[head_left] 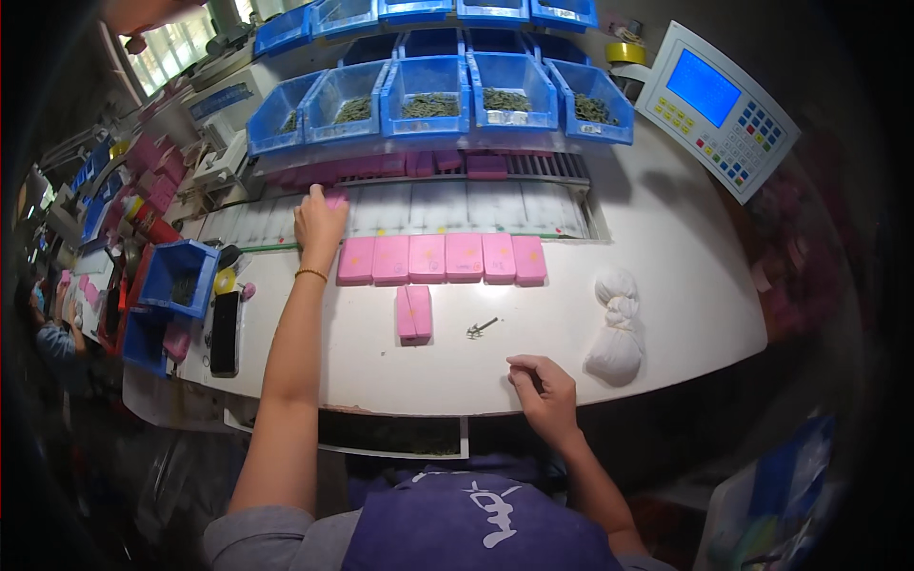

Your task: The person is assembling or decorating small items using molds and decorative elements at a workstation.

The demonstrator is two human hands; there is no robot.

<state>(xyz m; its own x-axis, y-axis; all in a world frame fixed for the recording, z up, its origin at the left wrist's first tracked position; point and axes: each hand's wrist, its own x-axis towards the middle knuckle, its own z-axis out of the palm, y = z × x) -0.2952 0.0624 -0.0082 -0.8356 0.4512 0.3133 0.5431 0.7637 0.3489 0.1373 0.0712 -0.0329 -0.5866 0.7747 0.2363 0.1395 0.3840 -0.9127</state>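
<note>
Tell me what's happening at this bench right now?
A person at a white worktable reaches the left hand out to a pink block on the conveyor strip, fingers on it. The right hand rests near the table's front edge. A row of six pink blocks lies ahead, with one more pink piece and a small dark metal part nearer. Blue bins sit behind.

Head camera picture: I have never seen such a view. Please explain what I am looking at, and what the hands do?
A camera on a person's head looks down at a white worktable; its wide lens bends straight edges. The left hand reaches forward onto a pink flat case on the conveyor; whether it grips it is unclear. The right hand rests near the table's front edge, fingers curled. A row of six pink cases lies in the middle, one more case below it, small metal parts and a white cloth bag beside. Blue bins stand behind.
</note>
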